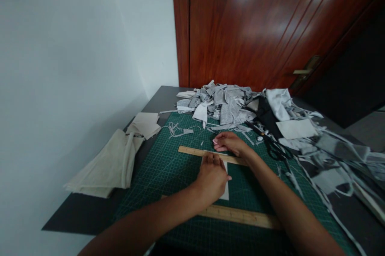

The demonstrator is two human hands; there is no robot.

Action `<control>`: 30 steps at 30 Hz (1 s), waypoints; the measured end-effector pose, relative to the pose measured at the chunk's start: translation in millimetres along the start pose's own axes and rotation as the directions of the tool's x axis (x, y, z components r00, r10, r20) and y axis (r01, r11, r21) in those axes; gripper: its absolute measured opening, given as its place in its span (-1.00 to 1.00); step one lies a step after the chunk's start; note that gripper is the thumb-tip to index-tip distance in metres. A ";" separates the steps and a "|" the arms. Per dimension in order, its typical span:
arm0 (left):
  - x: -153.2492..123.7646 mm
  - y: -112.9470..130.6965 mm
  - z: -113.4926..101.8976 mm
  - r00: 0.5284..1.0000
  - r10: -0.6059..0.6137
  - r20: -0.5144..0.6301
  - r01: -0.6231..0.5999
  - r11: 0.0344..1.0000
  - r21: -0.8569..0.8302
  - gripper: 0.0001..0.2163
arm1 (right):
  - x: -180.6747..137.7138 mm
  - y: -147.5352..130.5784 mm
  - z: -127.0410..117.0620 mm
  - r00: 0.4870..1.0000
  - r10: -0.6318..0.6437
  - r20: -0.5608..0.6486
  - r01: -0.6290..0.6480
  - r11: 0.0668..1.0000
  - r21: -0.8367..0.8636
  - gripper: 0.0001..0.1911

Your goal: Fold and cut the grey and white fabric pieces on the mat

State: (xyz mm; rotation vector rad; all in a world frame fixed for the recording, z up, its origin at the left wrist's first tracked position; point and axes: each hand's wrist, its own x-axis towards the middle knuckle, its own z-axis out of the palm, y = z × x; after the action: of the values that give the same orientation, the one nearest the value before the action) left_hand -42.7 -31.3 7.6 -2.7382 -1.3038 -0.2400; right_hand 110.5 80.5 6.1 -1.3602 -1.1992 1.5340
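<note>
My left hand (212,175) lies palm down with its thumb out to the right, pressing on a narrow white fabric piece (225,194). Its fingertips rest at the near edge of a short wooden ruler (191,151), which crosses the top of the piece. Just beyond the ruler is my right hand (230,143), fingers curled and pinched together; whatever is between them is too small to make out. A longer wooden ruler (240,214) lies nearer to me, partly behind my left forearm. All this is on a green cutting mat (168,167) with grid lines.
Grey and white fabric scraps (230,103) are heaped at the back, with more strips on the right. Black-handled scissors (275,147) lie right of my right hand. Folded cream cloth (105,163) sits at the left table edge. Loose threads (174,129) lie on the mat.
</note>
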 end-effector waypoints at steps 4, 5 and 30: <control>0.3 1.8 4.3 0.999 -0.018 -0.030 0.017 1.000 -0.022 -0.52 | 4.8 -5.4 -3.0 0.998 0.038 0.052 -0.035 0.998 -0.045 -0.76; 0.3 2.1 4.7 0.999 -0.026 -0.036 0.025 0.999 -0.025 -0.53 | 3.9 -4.4 -2.5 0.998 0.024 0.058 -0.021 0.998 -0.053 -0.75; -1.4 3.4 6.1 0.997 -0.017 -0.074 0.021 0.999 0.050 -0.52 | -37.3 -13.9 40.3 0.833 -0.473 0.285 0.488 0.389 -0.782 -0.85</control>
State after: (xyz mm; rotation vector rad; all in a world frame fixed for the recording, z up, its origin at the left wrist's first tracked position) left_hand -40.3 -33.6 1.2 -2.6499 -1.2993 -0.3017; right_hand 75.9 42.6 30.0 -1.3181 -2.2800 0.4800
